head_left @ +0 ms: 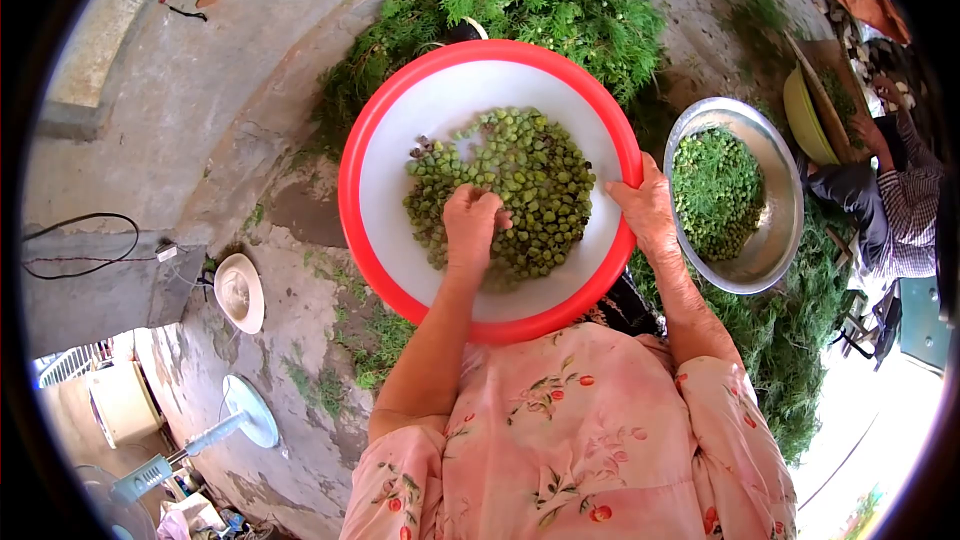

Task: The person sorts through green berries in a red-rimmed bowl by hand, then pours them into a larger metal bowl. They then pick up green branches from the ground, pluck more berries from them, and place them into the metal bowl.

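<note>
A wide basin (365,140) with a red rim and white inside sits in front of my body. Small green cones (545,195) are heaped in it, with some brownish ones at the edges. My left hand (474,218) is down among the cones, its fingers curled together; whatever they hold is hidden. On the basin's right side, my right hand (645,205) grips the red rim, thumb over the inner side. A metal bowl (780,240) stands right of that hand, holding green cones mixed with leafy bits (715,185).
Cut green branches (590,25) lie beyond the basin, and more branches (770,370) at right. Another person (880,190) sits at the far right by a yellow-green basin (803,120). A straw hat (239,293) and a fan (250,410) are on the left.
</note>
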Demonstrator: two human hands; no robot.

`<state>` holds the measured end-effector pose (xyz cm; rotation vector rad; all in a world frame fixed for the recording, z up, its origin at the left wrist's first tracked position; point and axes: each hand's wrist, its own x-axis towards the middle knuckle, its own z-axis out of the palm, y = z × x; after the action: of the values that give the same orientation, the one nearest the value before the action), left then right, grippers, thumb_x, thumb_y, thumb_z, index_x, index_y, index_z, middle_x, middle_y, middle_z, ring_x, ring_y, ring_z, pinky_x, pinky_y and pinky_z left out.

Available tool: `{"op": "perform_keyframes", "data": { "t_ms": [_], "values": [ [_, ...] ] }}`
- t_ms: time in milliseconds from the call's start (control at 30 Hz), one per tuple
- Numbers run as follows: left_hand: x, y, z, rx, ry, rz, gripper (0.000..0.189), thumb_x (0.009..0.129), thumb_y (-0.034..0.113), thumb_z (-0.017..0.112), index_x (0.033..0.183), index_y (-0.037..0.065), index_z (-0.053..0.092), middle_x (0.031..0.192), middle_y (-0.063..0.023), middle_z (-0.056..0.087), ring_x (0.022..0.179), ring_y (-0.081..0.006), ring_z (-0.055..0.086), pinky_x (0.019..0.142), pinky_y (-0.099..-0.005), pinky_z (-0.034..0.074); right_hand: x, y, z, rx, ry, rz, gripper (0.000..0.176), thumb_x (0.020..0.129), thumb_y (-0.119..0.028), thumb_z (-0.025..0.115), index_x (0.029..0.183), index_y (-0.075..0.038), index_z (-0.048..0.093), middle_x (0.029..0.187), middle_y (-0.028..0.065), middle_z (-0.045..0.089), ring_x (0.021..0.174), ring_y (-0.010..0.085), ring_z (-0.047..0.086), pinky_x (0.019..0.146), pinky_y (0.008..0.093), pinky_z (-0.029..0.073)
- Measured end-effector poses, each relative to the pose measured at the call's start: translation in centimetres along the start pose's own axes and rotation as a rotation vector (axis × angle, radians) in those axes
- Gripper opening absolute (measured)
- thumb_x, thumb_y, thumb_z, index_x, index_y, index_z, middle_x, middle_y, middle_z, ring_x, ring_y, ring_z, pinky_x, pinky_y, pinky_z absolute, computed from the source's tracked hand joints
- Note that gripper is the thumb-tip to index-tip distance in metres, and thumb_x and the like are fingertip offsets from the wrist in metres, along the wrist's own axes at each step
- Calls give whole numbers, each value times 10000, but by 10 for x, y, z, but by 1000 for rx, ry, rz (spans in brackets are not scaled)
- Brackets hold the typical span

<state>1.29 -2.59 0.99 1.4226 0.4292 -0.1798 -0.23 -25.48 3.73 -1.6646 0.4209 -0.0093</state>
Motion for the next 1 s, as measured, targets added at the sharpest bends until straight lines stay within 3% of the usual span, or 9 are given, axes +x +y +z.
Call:
{"op": "perform_keyframes", "data": {
  "t_ms": [100,300,500,600,767,833,933,1000],
  "values": [
    [-3,4,3,11,-17,-30,41,795,25,569,774,-10,572,691,-58,585,506,-170,624,457,-239,446,0,1,0,-4,6,-2,384,771,-19,625,1141,28,531,917,107,655,803,162,620,746,307,517],
    [-5,9,2,29,-1,-24,56,799,30,588,813,-21,608,737,-74,630,527,-176,635,492,-241,483,1,3,0,18,4,17,390,770,-29,629,1142,29,530,918,107,655,799,163,620,746,308,518],
    [-5,13,-3,-232,-61,-102,85,802,34,627,847,-35,647,791,-106,664,605,-183,643,564,-273,537,1,2,-1,-20,2,0,392,766,-29,628,1143,28,534,912,107,656,794,163,620,742,307,517],
    [-5,26,-5,-258,-13,84,72,815,28,638,848,-33,654,791,-112,665,606,-178,636,591,-286,548,0,0,0,7,18,33,395,764,-29,630,1144,27,539,916,106,657,798,163,621,743,306,517],
    [-13,93,-37,-99,426,570,76,848,44,644,886,-22,645,748,-79,643,634,-157,626,630,-273,529,5,9,0,39,11,0,412,758,-14,629,1158,23,537,940,107,658,818,162,624,750,306,520],
    [-7,109,-74,74,703,610,126,814,2,635,934,-36,640,898,-107,645,819,-192,634,756,-308,511,7,14,-1,71,2,-5,418,753,5,620,1163,20,536,944,108,657,824,161,625,751,310,521],
    [6,114,-117,481,1022,880,224,769,-1,662,992,-19,638,1102,-166,608,949,-243,612,830,-333,494,5,10,1,76,17,-11,415,753,7,616,1160,21,536,934,105,654,816,161,622,747,309,520],
    [-1,115,-108,792,1057,917,255,772,5,643,1027,0,641,1197,-177,561,1066,-284,552,918,-369,440,4,5,2,67,1,-6,418,753,4,618,1161,22,532,929,104,652,810,160,619,746,307,519]
  ]
}}
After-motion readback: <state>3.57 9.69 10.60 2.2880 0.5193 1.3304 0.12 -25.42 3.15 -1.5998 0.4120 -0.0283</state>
